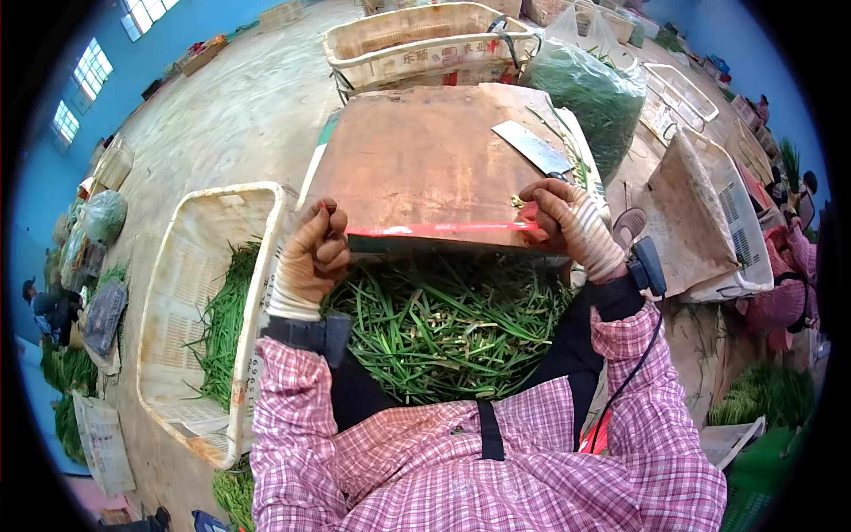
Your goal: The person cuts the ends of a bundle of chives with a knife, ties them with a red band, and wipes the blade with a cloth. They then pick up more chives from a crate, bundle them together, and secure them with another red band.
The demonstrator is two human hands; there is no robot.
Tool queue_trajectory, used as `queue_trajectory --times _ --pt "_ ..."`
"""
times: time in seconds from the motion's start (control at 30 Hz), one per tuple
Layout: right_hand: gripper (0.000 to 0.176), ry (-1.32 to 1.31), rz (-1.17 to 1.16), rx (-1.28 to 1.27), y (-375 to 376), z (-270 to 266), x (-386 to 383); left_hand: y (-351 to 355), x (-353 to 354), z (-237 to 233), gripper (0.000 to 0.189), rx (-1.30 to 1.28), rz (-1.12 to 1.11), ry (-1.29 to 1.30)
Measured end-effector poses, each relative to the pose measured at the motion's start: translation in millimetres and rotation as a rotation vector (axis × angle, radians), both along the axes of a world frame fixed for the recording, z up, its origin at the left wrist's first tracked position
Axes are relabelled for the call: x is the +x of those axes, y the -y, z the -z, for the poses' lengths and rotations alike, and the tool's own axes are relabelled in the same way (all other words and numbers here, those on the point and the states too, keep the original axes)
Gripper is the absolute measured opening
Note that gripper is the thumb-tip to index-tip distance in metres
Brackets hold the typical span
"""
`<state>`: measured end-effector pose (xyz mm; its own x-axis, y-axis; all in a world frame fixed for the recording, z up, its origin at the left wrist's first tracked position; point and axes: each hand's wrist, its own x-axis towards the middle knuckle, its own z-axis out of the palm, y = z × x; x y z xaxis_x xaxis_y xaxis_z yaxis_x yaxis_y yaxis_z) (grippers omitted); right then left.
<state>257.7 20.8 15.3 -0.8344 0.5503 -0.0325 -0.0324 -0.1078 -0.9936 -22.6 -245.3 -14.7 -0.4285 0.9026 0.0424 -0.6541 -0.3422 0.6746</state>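
Observation:
A red plastic strip (434, 230) runs nearly straight across the near edge of a worn brown board (417, 160). My right hand (567, 222), wrapped at the wrist in a pale ribbed cuff, is closed on the strip's right end, where some red bunches at the fingers. At the other end my left hand (315, 248) is closed, fingers curled, with the strip reaching it; the exact grip is hidden. A cleaver (534, 149) lies on the board beyond my right hand, its handle partly behind the fingers. Loose green stalks (452, 328) pile below the board, between my legs.
A white crate (182, 266) with green stalks stands at left. Behind the board are another crate (425, 44) and a clear bag of greens (589, 97). Trimmed stalks (572, 146) lie by the cleaver. At right, a tilted board (687, 213) leans on a crate; other people sit farther off.

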Motion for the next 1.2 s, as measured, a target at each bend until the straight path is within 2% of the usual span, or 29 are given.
queue_trajectory --times 0.1,0.27,0.3,0.33,0.4,0.47,0.5,0.53,0.57,0.6,0.63,0.67,0.7,0.73,0.77,0.87,0.93,1.0,1.03,1.07,1.13,1.2 --pt "0.022 0.023 -0.02 0.01 -13.8 0.2 -7.4 -6.0 -16.8 -24.4 0.022 -0.195 -0.004 -0.255" --pt "0.023 0.053 0.152 0.267 -66.8 10.1 -44.1 -68.4 -66.7 -27.1 0.025 -0.481 -0.151 -0.726" --pt "0.023 0.138 0.171 0.394 -77.4 12.6 -53.6 -84.7 -73.0 -25.0 0.022 -0.522 -0.203 -0.831" --pt "0.024 0.223 0.188 0.523 -88.0 19.5 -64.6 -102.5 -78.5 -21.5 0.02 -0.562 -0.257 -0.937" --pt "0.017 0.367 0.116 0.612 -109.0 51.7 -89.7 -139.8 -105.8 14.6 0.017 -0.575 -0.361 -1.226" --pt "0.017 0.428 0.046 0.705 -125.6 75.5 -101.8 -157.4 -114.9 31.2 0.021 -0.791 -0.351 -1.469" --pt "0.017 0.474 0.069 0.571 -127.3 77.2 -103.7 -170.7 -133.7 62.4 0.024 -0.859 -0.309 -1.421" --pt "0.018 0.517 0.064 0.438 -123.5 77.0 -108.9 -168.3 -127.0 60.4 0.028 -0.841 -0.262 -1.396" --pt "0.015 0.507 0.095 0.517 -121.4 76.0 -107.1 -163.7 -117.3 57.3 0.027 -0.819 -0.246 -1.272" --pt "0.015 0.338 0.101 0.537 -143.3 105.0 -106.8 -159.8 -111.4 54.2 0.029 -0.741 -0.293 -1.305" --pt "0.018 0.291 0.016 0.211 -150.0 103.2 -101.7 -166.7 -128.6 87.3 0.044 -0.498 -0.53 -1.424" --pt "0.025 0.389 0.063 0.094 -119.6 65.9 -102.2 -139.9 -96.7 35.6 0.07 -0.762 -0.278 -1.038" --pt "0.034 0.398 0.041 0.015 -119.1 56.9 -96.2 -133.0 -96.2 35.2 0.088 -0.653 -0.314 -0.931" --pt "0.04 0.345 0.01 0.049 -120.7 48.6 -87.0 -126.0 -101.8 27.9 0.095 -0.621 -0.318 -0.936" --pt "0.043 0.294 0.061 0.049 -100.3 32.7 -84.9 -107.6 -101.7 14.6 0.086 -0.616 -0.351 -0.989" --pt "0.043 0.248 0.165 0.663 -115.0 29.0 -68.7 -9.1 -115.0 -11.7 0.073 -0.504 -0.336 -0.799" --pt "0.036 0.315 0.29 0.734 -102.9 14.8 -65.1 65.6 -142.9 -19.2 0.055 -0.645 -0.412 -0.821" --pt "0.033 0.219 0.3 0.686 -71.9 17.5 -79.0 151.9 -175.8 -21.2 0.041 -0.828 -0.555 -0.929" --pt "0.026 0.169 0.165 0.6 -61.9 26.5 -87.1 191.1 -189.0 -21.2 0.038 -0.956 -0.6 -0.951" --pt "0.021 0.171 0.07 0.512 -6.5 15.9 -118.0 227.3 -198.3 -19.2 0.035 -1.087 -0.642 -0.968" --pt "0.017 0.381 -0.129 0.592 61.0 10.8 -170.0 286.0 -207.4 -2.7 0.03 -1.264 -0.662 -0.902" --pt "0.015 0.298 -0.33 0.531 118.9 22.4 -225.3 324.1 -216.7 32.1 0.026 -1.355 -0.635 -0.687"
